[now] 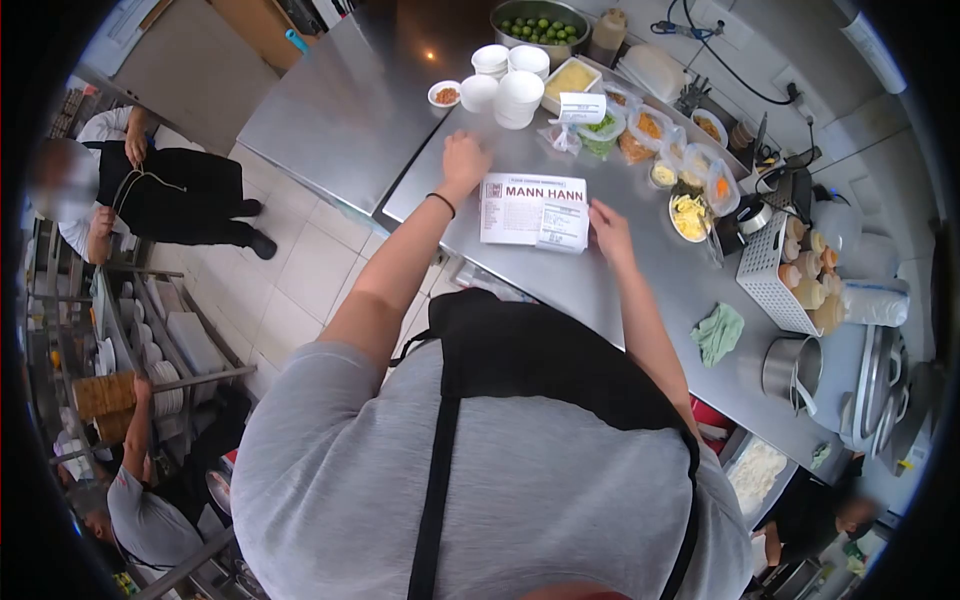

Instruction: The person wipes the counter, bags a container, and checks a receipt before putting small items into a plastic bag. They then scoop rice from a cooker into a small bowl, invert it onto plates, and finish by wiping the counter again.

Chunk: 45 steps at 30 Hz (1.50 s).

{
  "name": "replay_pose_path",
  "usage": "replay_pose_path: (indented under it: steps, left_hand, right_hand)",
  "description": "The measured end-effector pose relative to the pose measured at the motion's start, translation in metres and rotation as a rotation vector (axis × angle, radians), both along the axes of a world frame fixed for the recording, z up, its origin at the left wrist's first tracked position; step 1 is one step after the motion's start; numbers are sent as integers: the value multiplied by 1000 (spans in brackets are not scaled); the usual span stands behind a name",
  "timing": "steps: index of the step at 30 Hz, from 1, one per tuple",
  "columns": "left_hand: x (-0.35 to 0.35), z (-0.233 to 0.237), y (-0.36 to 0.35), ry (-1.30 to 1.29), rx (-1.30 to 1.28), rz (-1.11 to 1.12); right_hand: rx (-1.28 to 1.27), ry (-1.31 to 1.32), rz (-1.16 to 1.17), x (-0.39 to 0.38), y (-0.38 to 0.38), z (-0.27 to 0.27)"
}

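Note:
A white printed package (508,220) marked "MANN HANN" lies flat on the steel table in front of me, with a printed receipt (563,226) on its lower right part. My right hand (611,236) is at the package's right edge, thumb and fingers closed on that side. Just beyond the upper left corner, my left hand (465,162) is over the table, its fingers bent down and partly blurred. Whether it holds anything is hidden. Stacked white bowls (519,98) stand beyond it, beside a small bowl of brown bits (444,95).
Behind the package are bags of chopped food (648,126), a bowl of yellow pieces (689,217) and a pot of green limes (540,28). To the right are a green cloth (717,334), a bottle basket (775,275) and a saucepan (790,368). Several people stand nearby.

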<state>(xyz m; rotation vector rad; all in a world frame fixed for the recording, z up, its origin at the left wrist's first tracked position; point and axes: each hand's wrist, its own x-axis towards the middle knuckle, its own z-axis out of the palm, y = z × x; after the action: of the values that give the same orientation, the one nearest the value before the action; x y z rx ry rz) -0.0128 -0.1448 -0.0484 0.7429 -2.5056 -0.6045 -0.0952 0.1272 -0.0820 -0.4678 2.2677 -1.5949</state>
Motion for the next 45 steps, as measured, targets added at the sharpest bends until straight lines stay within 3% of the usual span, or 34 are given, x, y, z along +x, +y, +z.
replay_pose_path:
  steps: [2, 7, 10, 12, 16, 20, 25, 27, 29, 31, 33, 35, 36, 37, 39, 41, 43, 45]
  left_hand:
    - [-17, 6, -1, -180, -112, 45]
    - [-33, -11, -33, -259, -30, 10]
    - [-7, 5, -50, -139, 29, 37]
    - [18, 24, -55, 142, 42, 81]
    - [62, 49, -47, 261, 113, 47]
    - [97, 54, -10, 216, 269, -25]
    - [103, 38, 78, 35, 439, -290]
    - [90, 12, 103, 24, 300, -475]
    - [74, 21, 126, 3, 288, -507]
    - [58, 23, 137, -5, 273, -553]
    - [24, 22, 139, 124, 175, -627]
    - [2, 44, 137, 53, 244, -533]
    - [-7, 59, 136, -28, 292, -448]
    - [-16, 59, 129, 75, 224, -463]
    - [-28, 68, 120, 215, 96, -459]
    - [-33, 87, 115, 270, 24, -468]
    - [-40, 99, 110, 225, 141, -494]
    - [-42, 119, 113, 217, 258, -525]
  right_hand:
    - [-35, -329, -41, 18, 7, 24]
    - [-33, -350, 50, 32, 5, 17]
    - [-115, -424, 64, 33, -19, 4]
    - [-150, -403, 36, 36, -42, 9]
    - [-62, -251, 94, 13, -95, -9]
    - [-134, -317, 47, 13, -108, 2]
    - [-242, -420, -7, 25, -37, 31]
    - [-197, -361, 10, 24, 11, 32]
    - [-74, -243, -11, 18, 65, 39]
    - [55, 41, -72, 8, 126, 29]
    - [496, 388, -195, 18, 175, 59]
    - [750, 800, -330, 24, 224, 48]
    - [875, 863, -421, 33, 241, 44]
    - [1000, 914, -509, 42, 254, 39]
    - [885, 732, -526, 55, 279, 7]
    - [781, 597, -372, 69, 283, 12]
    - [618, 526, -260, 80, 276, 8]
    - [392, 282, -203, 92, 254, 21]
